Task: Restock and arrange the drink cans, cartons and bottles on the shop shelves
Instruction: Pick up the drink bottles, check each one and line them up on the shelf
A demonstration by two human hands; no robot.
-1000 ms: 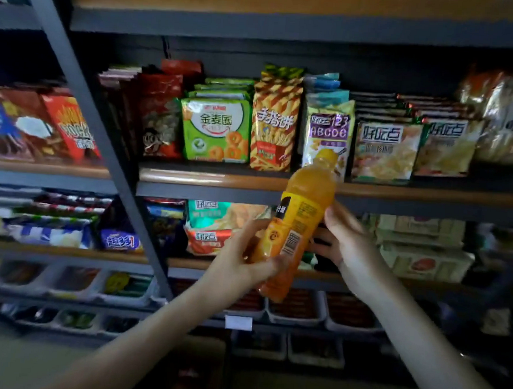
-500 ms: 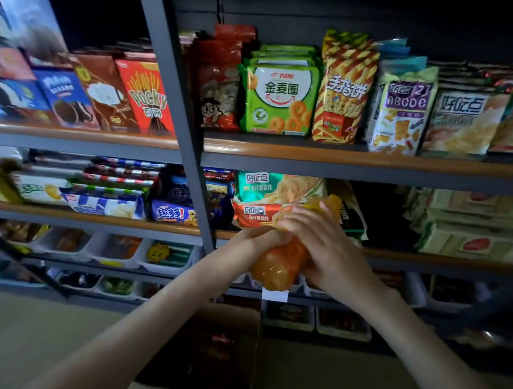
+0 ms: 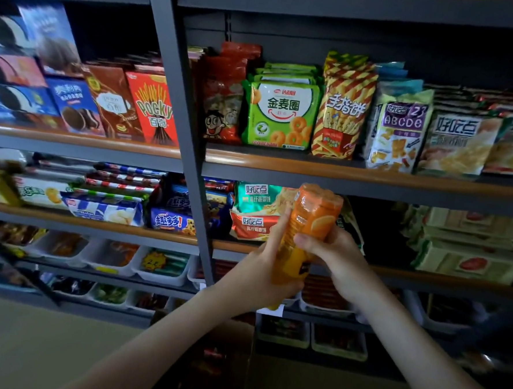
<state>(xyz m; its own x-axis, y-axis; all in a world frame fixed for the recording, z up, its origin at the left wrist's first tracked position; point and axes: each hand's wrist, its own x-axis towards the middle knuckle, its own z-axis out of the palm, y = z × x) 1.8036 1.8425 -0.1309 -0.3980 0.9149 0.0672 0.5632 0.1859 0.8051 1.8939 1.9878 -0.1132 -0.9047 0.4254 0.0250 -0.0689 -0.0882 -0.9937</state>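
**Asker:** Where is the drink?

**Describer:** An orange drink bottle is held in the air between two bare hands. It sits in front of the middle shelf, touching none of the stock. Its broad, ribbed end points up, so it looks upside down. The cap is hidden.

**Asker:** How are the hands on it?

**Describer:** The left hand has its grip wrapped round the lower body, thumb lying up the side. The right hand has its grip curled round the middle from the right.

**Asker:** How will it handle?

**Describer:** The colour runs right to the top end, so it is probably full and fairly heavy for its size. The wall looks like plastic: stiff, yielding to a hard squeeze, unlikely to break. The glossy label could slip. The ribbed stretch is the surest place to hold.

**Asker:** What can be read?

**Describer:** On the bottle there is only an orange-slice picture; its print is too blurred to read. Just behind it lie snack packs marked 好吃点. On the shelf above stand:
- a red Pocky box
- a green bag reading 金麦圈
- a striped bag reading 手指饼
- a purple-topped bag reading ABCDE
- a pale bag, again 好吃点

Left of the grey upright, a blue pack reads 趣多多. White trays line the lower shelves.
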